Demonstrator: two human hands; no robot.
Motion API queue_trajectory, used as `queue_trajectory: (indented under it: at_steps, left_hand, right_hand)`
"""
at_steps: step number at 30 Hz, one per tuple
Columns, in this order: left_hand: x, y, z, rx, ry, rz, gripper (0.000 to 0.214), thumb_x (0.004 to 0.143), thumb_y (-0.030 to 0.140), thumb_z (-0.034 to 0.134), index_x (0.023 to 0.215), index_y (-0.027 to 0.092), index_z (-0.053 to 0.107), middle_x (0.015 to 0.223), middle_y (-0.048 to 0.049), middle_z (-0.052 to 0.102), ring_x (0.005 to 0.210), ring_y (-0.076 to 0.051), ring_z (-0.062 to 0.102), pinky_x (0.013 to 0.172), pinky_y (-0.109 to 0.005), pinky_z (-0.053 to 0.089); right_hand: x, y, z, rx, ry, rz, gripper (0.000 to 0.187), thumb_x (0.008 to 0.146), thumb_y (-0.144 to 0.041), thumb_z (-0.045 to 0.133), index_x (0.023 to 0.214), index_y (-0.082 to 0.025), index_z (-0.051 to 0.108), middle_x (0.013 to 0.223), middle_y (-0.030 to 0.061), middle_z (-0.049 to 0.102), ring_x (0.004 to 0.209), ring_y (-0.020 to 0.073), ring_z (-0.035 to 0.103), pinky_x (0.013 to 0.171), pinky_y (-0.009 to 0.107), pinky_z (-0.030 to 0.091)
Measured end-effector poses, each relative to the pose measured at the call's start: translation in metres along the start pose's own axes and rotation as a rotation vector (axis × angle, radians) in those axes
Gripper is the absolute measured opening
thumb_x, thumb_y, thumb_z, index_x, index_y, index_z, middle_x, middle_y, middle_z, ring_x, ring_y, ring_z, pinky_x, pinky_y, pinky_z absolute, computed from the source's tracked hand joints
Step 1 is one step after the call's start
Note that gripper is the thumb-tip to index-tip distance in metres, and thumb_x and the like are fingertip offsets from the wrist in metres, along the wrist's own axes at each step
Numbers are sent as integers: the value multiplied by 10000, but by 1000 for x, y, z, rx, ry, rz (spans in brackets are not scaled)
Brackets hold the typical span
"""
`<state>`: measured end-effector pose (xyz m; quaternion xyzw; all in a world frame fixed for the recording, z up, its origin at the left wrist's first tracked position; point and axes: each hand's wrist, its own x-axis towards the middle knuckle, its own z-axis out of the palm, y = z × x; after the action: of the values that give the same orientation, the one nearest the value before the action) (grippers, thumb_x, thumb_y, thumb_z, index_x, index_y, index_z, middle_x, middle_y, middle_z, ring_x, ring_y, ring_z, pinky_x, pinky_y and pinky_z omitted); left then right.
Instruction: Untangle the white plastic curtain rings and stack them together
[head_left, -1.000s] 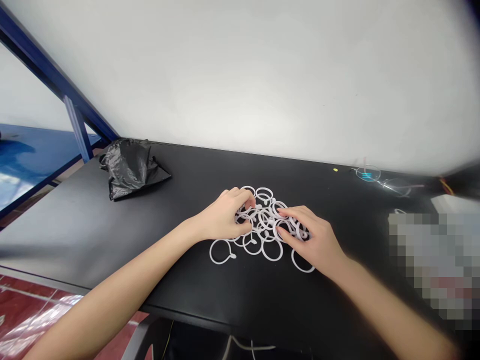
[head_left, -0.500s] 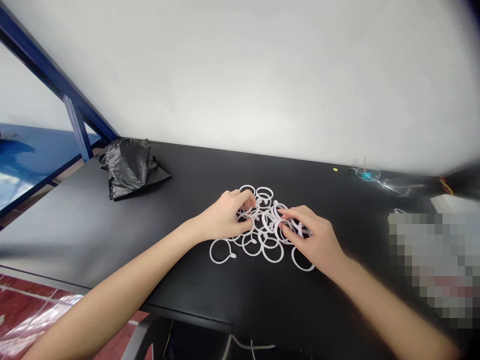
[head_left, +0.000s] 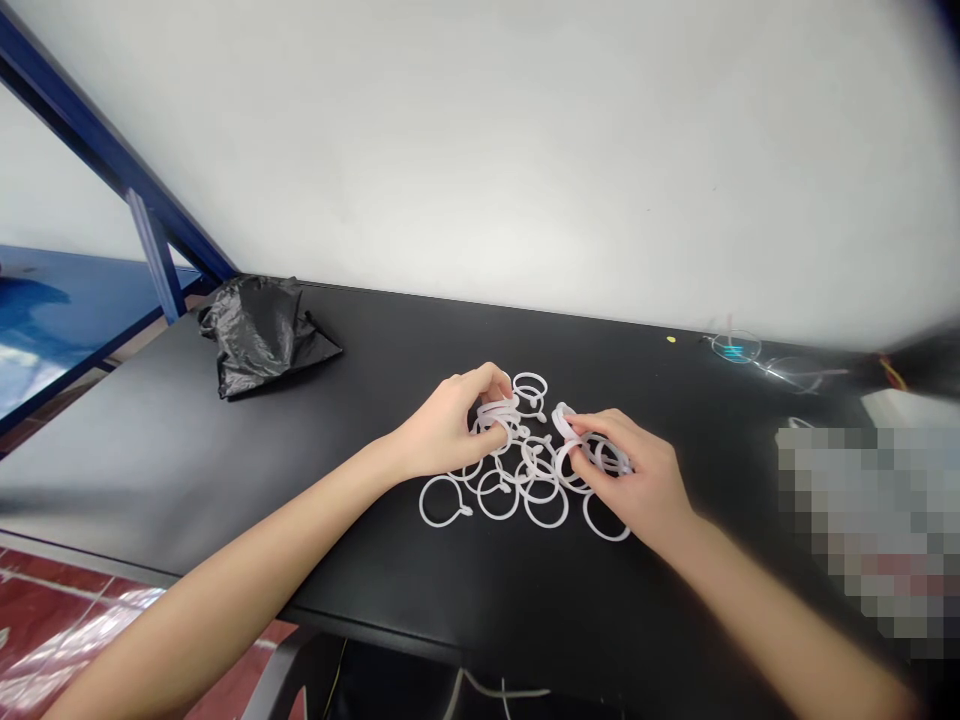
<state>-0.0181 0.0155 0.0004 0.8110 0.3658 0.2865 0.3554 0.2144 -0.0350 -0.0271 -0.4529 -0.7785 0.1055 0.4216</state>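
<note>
Several white curtain rings [head_left: 546, 508], each a thin hoop with a small eyelet, lie in a loose heap on the black table. At the heap's left, my left hand [head_left: 457, 425] is closed, with a few white rings [head_left: 495, 410] between thumb and curled fingers. My right hand [head_left: 637, 470] pinches a small bunch of white rings [head_left: 564, 422] at the heap's right side. More hoops show under the right palm, partly hidden by the fingers. One ring [head_left: 441, 501] lies at the near left edge of the heap.
A crumpled black plastic bag [head_left: 255, 335] sits at the table's back left. A pair of eyeglasses [head_left: 736, 347] lies at the back right, beside a small yellow scrap [head_left: 671, 339]. The white wall [head_left: 480, 150] rises behind the black table [head_left: 360, 350]. A blurred patch covers the right side.
My left hand has gathered rings between its fingers. The right hand has drawn slightly right with its bunch, and the heap between the hands has shifted and opened up.
</note>
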Motion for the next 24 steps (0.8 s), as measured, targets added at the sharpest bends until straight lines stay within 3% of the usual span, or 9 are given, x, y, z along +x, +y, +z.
queue_trajectory:
  at_steps: [5, 10, 14, 17, 21, 24]
  left_hand:
    - [-1, 0, 0, -131, 70, -10, 231, 764, 115, 573, 964, 195, 487, 858, 16, 584, 770, -122, 533, 745, -280, 423]
    - [2, -1, 0, -323, 47, -106, 215, 774, 166, 644, 933, 184, 500, 810, 16, 580, 706, -104, 528, 616, -247, 376]
    - [3, 0, 1, -631, 6, -273, 258, 780, 216, 677, 938, 187, 475, 736, 32, 591, 602, -78, 531, 534, -206, 393]
    - [3, 1, 0, -794, -8, -398, 273, 785, 238, 699, 958, 195, 491, 655, 34, 604, 587, -98, 569, 455, -170, 396]
    - [3, 2, 0, -1060, -43, -496, 270, 810, 264, 689, 1018, 192, 531, 722, -18, 674, 699, -154, 672, 452, -173, 468]
    - [2, 3, 3, -1214, -99, -508, 281, 844, 255, 656, 1098, 196, 553, 870, -69, 718, 866, -202, 713, 493, -178, 508]
  right_hand:
    - [-1, -2, -1, 10, 61, 15, 257, 826, -89, 605, 1011, -257, 665, 840, 16, 682, 744, 189, 657, 689, 337, 544]
    - [-4, 2, -1, 74, 102, 74, 230, 815, -130, 658, 1005, -259, 669, 850, 25, 680, 776, 208, 656, 729, 376, 544]
    - [-3, 5, -2, 209, 127, 259, 175, 804, -208, 710, 976, -239, 690, 818, 25, 673, 800, 212, 658, 797, 398, 545]
    - [1, 6, -4, 369, 145, 415, 167, 792, -260, 737, 953, -224, 709, 737, 11, 662, 708, 182, 655, 739, 364, 564]
    - [6, 7, -8, 580, 139, 587, 230, 757, -291, 781, 966, -223, 717, 705, 4, 660, 626, 149, 641, 568, 270, 542]
    - [6, 6, -10, 699, 130, 649, 250, 762, -309, 785, 990, -232, 716, 744, 18, 689, 680, 160, 670, 575, 259, 554]
